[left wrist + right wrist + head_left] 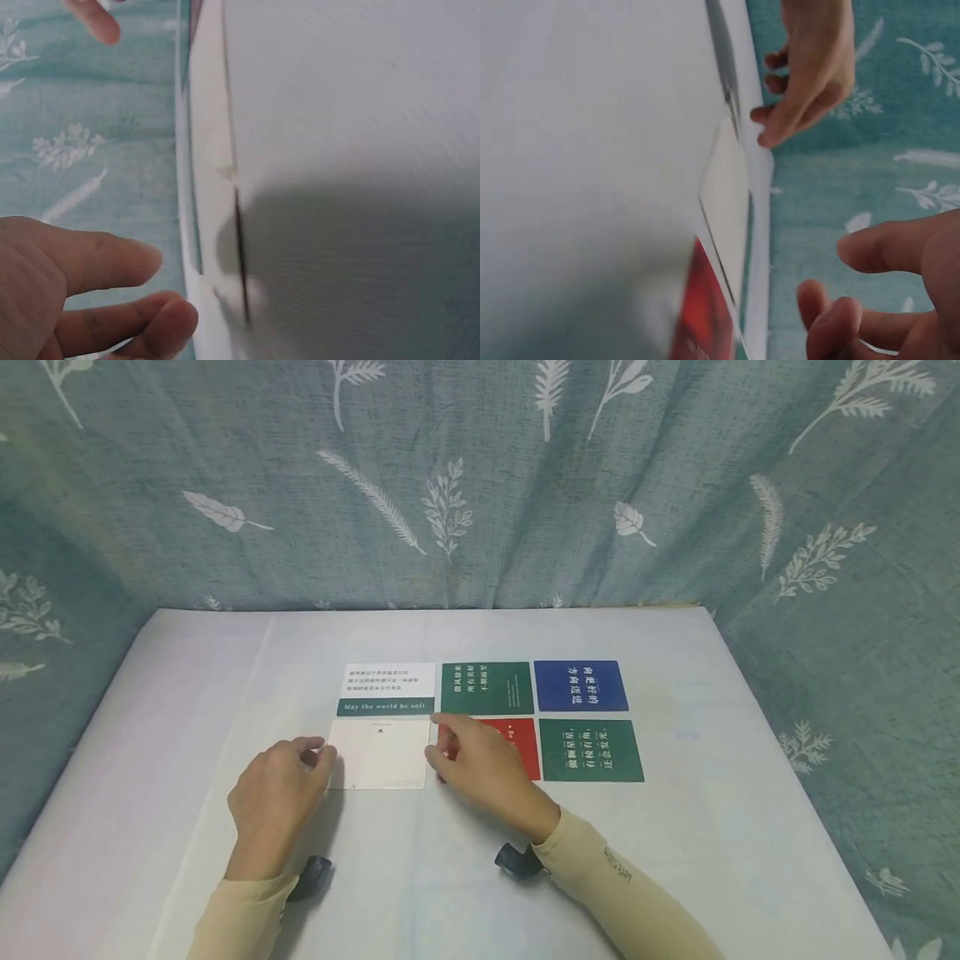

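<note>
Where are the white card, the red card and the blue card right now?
white card [378,753], head view, on its blank middle
red card [525,743], head view, on its uncovered right part
blue card [581,686], head view, on its centre

Blank white card [379,753] flat on table, front row, beside red card [517,743].

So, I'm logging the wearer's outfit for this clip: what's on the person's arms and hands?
Both hands, the left hand and the right hand, are bare, with no gloves or rings visible. Each arm wears a snug beige sleeve reaching to the wrist; the right sleeve carries small dark lettering near the cuff. A small black device sits under the left wrist, and another under the right.
</note>
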`<act>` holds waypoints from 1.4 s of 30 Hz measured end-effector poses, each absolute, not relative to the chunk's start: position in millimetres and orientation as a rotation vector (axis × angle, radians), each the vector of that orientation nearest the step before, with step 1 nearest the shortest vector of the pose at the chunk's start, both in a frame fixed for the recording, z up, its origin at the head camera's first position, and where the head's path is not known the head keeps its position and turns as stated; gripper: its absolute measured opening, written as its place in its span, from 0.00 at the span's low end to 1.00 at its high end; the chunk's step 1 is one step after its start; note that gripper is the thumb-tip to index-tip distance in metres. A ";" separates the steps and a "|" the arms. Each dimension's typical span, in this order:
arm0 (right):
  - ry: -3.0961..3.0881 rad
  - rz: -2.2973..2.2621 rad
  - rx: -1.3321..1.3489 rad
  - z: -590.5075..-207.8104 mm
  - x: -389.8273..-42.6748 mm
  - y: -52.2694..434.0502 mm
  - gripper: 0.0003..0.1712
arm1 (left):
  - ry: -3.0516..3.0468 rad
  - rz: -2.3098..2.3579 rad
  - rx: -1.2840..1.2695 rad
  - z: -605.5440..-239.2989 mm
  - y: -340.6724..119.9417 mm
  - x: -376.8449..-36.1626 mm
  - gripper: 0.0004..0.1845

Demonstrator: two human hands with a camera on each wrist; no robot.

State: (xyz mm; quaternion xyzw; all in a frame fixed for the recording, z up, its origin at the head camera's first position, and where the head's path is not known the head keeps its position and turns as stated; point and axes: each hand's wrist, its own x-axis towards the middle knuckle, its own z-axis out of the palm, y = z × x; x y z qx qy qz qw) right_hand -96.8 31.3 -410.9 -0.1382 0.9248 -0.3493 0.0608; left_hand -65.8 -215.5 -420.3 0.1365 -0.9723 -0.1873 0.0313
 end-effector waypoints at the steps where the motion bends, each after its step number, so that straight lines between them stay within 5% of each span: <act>1: 2.821 -1.070 -0.425 -408.3 -97.7 35.3 0.24 | -2.988 -0.576 0.413 -419.0 -214.8 -65.4 0.18; 11: 2.911 -1.259 -0.520 -397.1 -97.2 79.8 0.24 | -2.979 -0.577 0.274 -402.9 -193.7 -61.1 0.19; 26: 3.005 -0.920 -0.326 -413.7 -93.9 137.3 0.28 | -2.876 -0.588 -0.129 -421.6 -135.6 -69.8 0.14; 42: 2.967 -0.718 -0.246 -426.2 -92.8 148.7 0.30 | -3.022 -0.630 -0.158 -427.1 -113.9 -82.5 0.18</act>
